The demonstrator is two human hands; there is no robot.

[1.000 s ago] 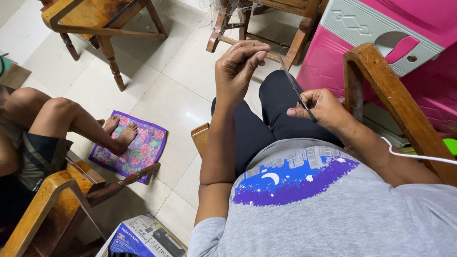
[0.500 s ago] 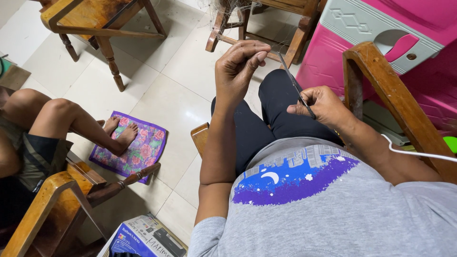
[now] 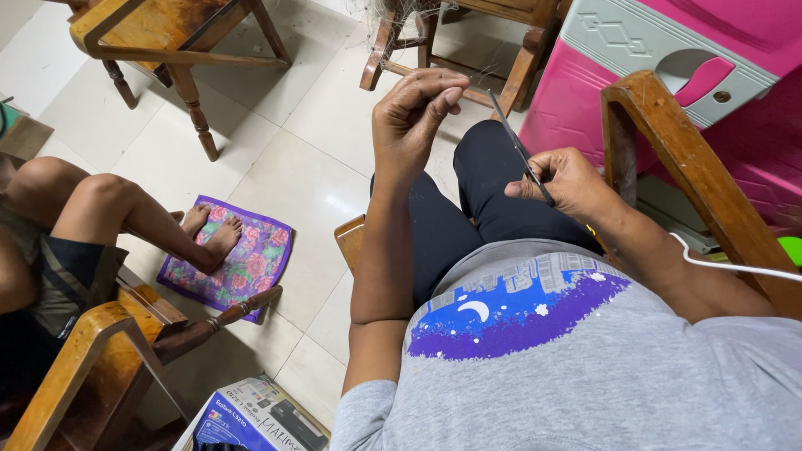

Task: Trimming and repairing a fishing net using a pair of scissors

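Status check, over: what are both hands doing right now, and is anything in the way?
Left hand raised, fingertips pinched. Right hand gripping thin dark tool. Nothing between them.

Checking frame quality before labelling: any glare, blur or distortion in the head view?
Head view: soft, even indoor light; faint glare patch on the floor tiles. Left hand and right hand are sharp, and so is the thin dark tool in the right hand. Wide-angle bending shows at the chair arm. The fine netting near the top edge is too thin to resolve.
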